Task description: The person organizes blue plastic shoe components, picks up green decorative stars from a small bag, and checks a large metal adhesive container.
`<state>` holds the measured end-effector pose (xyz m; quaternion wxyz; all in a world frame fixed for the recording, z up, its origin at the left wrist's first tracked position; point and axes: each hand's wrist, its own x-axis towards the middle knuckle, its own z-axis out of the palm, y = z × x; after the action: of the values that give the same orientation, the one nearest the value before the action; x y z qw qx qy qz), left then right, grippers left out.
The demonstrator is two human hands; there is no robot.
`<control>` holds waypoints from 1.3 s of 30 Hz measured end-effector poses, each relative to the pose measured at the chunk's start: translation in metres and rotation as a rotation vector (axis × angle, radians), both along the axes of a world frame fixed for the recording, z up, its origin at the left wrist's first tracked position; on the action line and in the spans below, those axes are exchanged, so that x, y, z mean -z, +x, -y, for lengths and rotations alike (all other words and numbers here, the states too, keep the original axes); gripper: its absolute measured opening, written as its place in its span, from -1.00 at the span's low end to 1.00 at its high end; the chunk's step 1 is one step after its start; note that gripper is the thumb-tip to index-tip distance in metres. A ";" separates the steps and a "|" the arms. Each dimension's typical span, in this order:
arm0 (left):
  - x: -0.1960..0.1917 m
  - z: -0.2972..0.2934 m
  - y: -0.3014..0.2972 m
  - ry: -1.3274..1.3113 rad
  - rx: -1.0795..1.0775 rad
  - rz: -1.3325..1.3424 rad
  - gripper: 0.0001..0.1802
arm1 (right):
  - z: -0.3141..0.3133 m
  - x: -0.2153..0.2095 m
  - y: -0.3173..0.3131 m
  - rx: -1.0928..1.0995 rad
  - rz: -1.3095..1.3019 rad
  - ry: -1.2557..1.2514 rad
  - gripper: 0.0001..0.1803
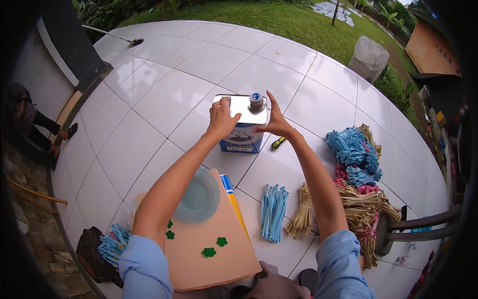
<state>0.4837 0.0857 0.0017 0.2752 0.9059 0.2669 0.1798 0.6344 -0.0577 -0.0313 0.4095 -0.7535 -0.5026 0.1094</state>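
A rectangular metal can [242, 138] with a blue and white label stands upright on the tiles in front of me. Its silver top carries a grey screw cap [256, 101] with a blue centre. My left hand [222, 118] is over the can's left top edge, fingers bent and thumb spread apart. On the other side, my right hand [275, 119] is beside the cap and the can's right edge, its fingers and thumb apart. Whether either hand presses on the can cannot be made out. A yellow and dark green tool handle [278, 143] lies just right of the can.
Peach sheets [219, 269] lie nearer me, bearing a translucent bowl [197, 197] and green flower shapes [209, 252]. To the right are blue bundles [273, 212], beige bundles [300, 212] and a larger mixed pile [356, 154]. A person's foot [72, 131] shows at left.
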 end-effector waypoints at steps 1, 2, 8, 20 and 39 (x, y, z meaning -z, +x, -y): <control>0.002 -0.001 0.003 0.016 -0.013 0.010 -0.26 | -0.003 0.003 0.003 0.001 0.000 0.000 0.47; 0.004 -0.003 0.006 0.016 -0.012 0.010 -0.26 | -0.003 0.006 0.005 -0.055 -0.139 0.049 0.47; -0.010 -0.009 0.002 -0.494 -0.024 0.078 -0.37 | -0.001 0.009 -0.015 -0.076 -0.272 0.185 0.34; -0.084 0.070 -0.033 -0.579 0.207 0.147 -0.54 | 0.101 -0.035 -0.092 0.211 -0.098 0.484 0.32; -0.084 0.274 -0.128 -0.639 0.453 -0.075 -0.56 | 0.312 -0.033 -0.277 0.614 -0.051 0.594 0.29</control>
<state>0.3555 -0.1880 0.0860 0.5661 0.8166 0.1125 -0.0108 0.3575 -0.3694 0.0020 0.6345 -0.7146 -0.2543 -0.1485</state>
